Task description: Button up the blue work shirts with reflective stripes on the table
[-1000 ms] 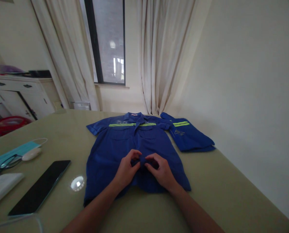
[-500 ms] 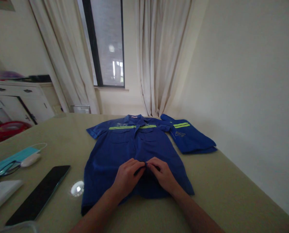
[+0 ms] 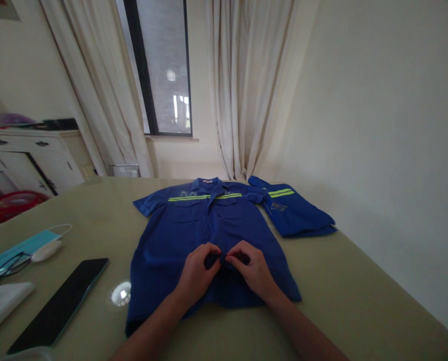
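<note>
A blue short-sleeved work shirt [image 3: 175,235] with yellow-green stripes across the chest lies front up on the table, collar at the far end. Over its lower front, my left hand [image 3: 199,271] pinches the front opening between thumb and index finger. Close beside it on the right, my right hand [image 3: 251,268] pinches the same placket, its fingertips a small gap from the left ones. The cloth there is slightly lifted; any button between the fingers is too small to make out. A second blue garment [image 3: 301,213], folded and with the same stripes, touches the shirt's sleeve on the right.
On the left of the table [image 3: 92,210] lie a black phone [image 3: 60,303], a white box-like object [image 3: 6,303], glasses [image 3: 13,265], a white mouse-shaped object [image 3: 47,250] and a blue face mask [image 3: 24,249]. A wall [image 3: 389,175] runs along the right edge.
Both hands stay at the shirt's lower front. My left fingers have curled into a rounder pinch, and the fingertips have shifted slightly. The shirt lies as before.
</note>
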Demonstrator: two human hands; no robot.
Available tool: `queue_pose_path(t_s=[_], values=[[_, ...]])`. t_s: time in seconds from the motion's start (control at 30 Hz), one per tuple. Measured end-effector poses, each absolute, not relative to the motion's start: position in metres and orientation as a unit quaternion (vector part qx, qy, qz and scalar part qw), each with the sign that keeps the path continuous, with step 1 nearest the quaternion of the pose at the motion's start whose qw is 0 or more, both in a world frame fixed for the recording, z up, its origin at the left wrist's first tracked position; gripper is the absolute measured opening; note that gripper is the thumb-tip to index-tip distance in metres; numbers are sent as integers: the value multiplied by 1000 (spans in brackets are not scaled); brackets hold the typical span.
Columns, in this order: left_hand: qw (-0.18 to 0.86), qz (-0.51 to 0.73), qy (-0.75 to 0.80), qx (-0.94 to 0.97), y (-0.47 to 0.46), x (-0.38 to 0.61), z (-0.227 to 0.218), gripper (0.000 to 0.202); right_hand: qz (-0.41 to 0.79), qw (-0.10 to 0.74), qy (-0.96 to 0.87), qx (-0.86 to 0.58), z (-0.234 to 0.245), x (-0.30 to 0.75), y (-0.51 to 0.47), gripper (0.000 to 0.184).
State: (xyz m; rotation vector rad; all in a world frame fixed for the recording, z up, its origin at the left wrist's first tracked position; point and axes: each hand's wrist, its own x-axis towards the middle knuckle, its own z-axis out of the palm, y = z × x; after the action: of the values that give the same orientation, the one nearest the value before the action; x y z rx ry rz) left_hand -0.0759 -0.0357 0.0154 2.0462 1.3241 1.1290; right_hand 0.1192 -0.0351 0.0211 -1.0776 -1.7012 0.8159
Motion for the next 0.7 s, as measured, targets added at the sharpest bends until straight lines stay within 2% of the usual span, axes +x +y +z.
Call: queue_pose_path(t_s=[0.23, 0.4, 0.7], values=[[229, 410, 463, 752, -33, -78, 18, 21, 312, 455, -710, -437, 18, 119, -35, 15], [230, 417, 469, 744, -36, -75, 18, 16, 307, 449, -718, -434, 21, 118, -36, 21], [237, 406, 489, 735, -37, -75, 14, 22, 331, 442, -703, -449, 20, 117, -36, 12]])
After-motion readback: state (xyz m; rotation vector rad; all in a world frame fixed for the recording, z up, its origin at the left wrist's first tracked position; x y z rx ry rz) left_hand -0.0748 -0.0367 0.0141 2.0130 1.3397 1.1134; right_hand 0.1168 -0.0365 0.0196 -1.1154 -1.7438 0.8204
